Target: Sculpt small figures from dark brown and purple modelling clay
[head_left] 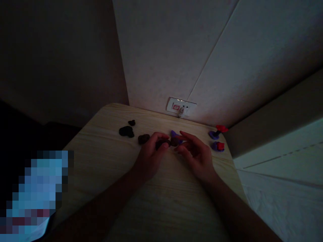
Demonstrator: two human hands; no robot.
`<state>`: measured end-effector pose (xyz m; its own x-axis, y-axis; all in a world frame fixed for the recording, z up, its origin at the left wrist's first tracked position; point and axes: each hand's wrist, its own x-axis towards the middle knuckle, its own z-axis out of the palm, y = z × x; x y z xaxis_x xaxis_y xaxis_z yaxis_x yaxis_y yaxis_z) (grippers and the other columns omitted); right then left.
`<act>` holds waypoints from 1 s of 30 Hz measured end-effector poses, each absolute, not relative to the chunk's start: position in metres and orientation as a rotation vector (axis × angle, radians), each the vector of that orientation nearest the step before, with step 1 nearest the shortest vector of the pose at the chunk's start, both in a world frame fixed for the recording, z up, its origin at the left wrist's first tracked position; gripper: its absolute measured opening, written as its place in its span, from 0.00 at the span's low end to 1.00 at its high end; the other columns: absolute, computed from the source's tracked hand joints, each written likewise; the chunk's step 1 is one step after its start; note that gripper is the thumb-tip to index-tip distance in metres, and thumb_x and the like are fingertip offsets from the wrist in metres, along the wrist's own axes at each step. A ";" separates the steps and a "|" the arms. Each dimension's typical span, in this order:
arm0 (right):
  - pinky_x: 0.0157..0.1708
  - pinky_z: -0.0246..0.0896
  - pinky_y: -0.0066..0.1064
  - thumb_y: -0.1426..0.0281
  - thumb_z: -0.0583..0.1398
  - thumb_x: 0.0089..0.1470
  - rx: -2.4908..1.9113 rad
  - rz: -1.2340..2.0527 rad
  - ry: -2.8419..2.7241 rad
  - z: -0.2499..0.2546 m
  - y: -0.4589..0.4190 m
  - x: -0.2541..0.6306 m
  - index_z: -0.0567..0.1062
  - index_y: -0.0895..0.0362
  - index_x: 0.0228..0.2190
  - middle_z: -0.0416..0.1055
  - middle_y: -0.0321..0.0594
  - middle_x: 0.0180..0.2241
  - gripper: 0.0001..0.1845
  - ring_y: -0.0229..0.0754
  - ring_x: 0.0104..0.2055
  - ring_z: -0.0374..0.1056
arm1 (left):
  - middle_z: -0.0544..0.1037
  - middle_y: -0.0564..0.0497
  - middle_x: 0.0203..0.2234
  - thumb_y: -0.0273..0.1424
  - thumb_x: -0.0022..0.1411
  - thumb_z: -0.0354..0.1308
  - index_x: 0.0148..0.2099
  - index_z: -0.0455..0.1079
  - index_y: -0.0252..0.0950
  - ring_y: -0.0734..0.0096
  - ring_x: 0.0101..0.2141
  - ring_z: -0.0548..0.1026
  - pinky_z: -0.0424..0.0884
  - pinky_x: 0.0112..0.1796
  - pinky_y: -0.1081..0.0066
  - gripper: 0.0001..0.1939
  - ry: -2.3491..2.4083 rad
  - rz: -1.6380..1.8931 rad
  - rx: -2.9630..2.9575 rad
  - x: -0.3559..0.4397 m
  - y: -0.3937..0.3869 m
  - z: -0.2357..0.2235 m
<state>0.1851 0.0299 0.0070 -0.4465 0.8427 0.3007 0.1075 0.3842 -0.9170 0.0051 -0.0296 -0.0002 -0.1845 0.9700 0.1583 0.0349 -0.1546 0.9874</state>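
Observation:
My left hand [151, 155] has its thumb and fingers closed around a dark brown clay-like lump [161, 144]. To its right, a smaller brown lump [174, 141] sits between my two hands; whether the two lumps are joined I cannot tell. My right hand [198, 153] has its fingers spread and curved, with the fingertips close to that smaller lump. Behind them a purple piece [174, 133] shows, partly covered by my right fingers. Another brown lump [143, 138] lies just left of my left hand.
Two black lumps, one larger [126, 131] and one small [131, 122], lie at the left on the wooden table [106, 151]. At the right edge stand a red-topped figure on a purple base [214, 135] and a red block [220, 146] on purple. A wall socket [180, 106] is behind.

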 end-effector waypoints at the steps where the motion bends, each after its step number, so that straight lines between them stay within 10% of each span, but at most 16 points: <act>1: 0.36 0.75 0.32 0.64 0.67 0.58 -0.843 1.142 -1.797 0.008 0.030 0.185 0.73 0.51 0.56 0.80 0.43 0.43 0.25 0.40 0.35 0.77 | 0.77 0.47 0.44 0.33 0.67 0.57 0.50 0.70 0.38 0.62 0.47 0.75 0.68 0.49 0.63 0.11 1.278 1.468 1.261 0.005 -0.030 -0.001; 30: 0.43 0.78 0.35 0.69 0.71 0.51 -0.753 1.208 -1.709 0.012 0.026 0.174 0.83 0.50 0.40 0.82 0.40 0.40 0.12 0.42 0.40 0.79 | 0.83 0.49 0.36 0.25 0.54 0.70 0.45 0.82 0.40 0.66 0.37 0.79 0.76 0.41 0.66 0.14 1.316 1.619 1.407 0.001 -0.029 0.000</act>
<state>0.1744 0.0256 0.0119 -0.4239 0.8493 0.3145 -0.0133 0.3414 -0.9398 0.0010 -0.0290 -0.0002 -0.2450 0.9061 0.3451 0.1529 -0.3154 0.9366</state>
